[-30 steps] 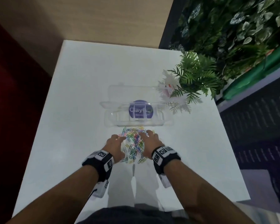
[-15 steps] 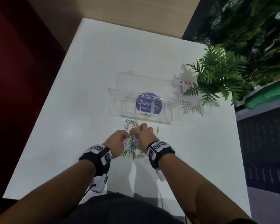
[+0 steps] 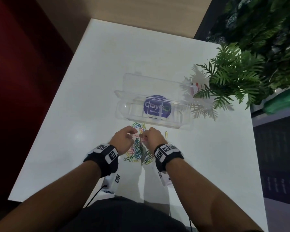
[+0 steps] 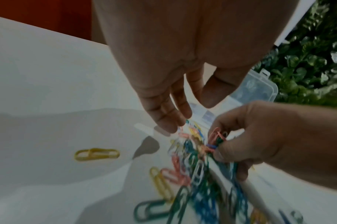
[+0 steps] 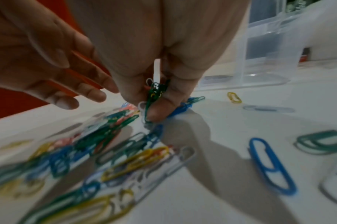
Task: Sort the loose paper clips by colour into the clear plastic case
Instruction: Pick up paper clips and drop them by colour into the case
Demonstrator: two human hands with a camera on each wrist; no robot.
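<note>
The right hand [image 3: 153, 137] is pinching a small bunch of clips [image 5: 156, 91] between thumb and fingertips, mostly green ones with a pale one among them, just above the pile [image 3: 138, 148]. The left hand [image 3: 122, 139] is hovering beside it with fingers loosely curved, gripping nothing that shows. The rest of the clips are lying in a mixed heap on the white bench [image 3: 84, 91] between the two wrists and the case [image 3: 154, 108]; one yellow clip [image 3: 166, 134] is lying apart to the right, and the right wrist view is showing a blue clip [image 5: 272, 165] on its own.

The clips are likely handling as light, springy wire with a slick coloured coat. They are hooking into one another, so lifting one probably drags neighbours along. A fingertip pinch on the rounded end of a single clip looks the best hold, with the other hand steadying the heap.

The case is lying open just beyond the heap, lid folded back, its compartments looking unfilled so far. A round purple label is showing through it, reading "Clay" and something further, with "Clean as you go" beneath. A small fern [image 3: 228, 81] is standing at its right end.
</note>
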